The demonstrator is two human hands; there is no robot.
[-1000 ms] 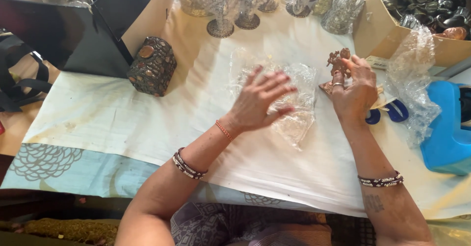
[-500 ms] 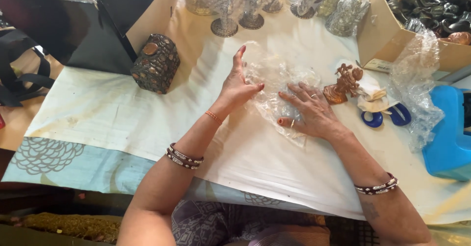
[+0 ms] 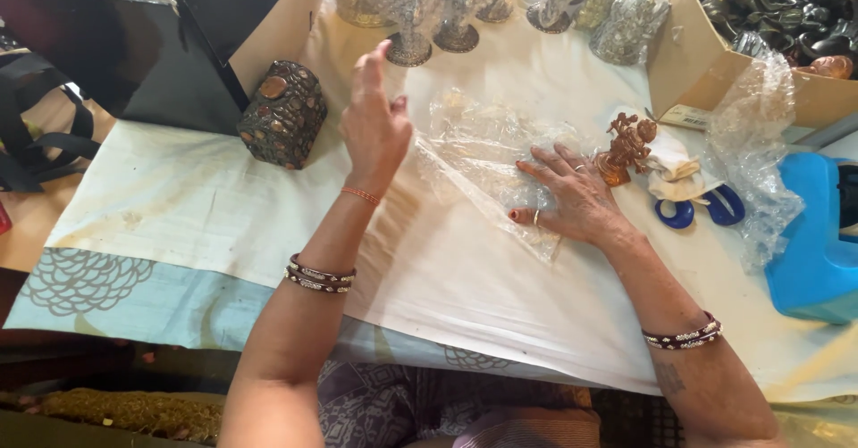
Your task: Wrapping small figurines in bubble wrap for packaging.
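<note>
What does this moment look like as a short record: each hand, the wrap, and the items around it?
left hand: raised above the cloth, fingers up, holding nothing
right hand: pressed flat on the bubble wrap sheet
bubble wrap sheet: spread on the white table cloth
copper figurine: upright, just right of the right hand
blue-handled scissors: right of the figurine
studded dark box: left of the left hand
silver goblets: row along the far edge
cardboard box: far right, holding dark metal pieces
</note>
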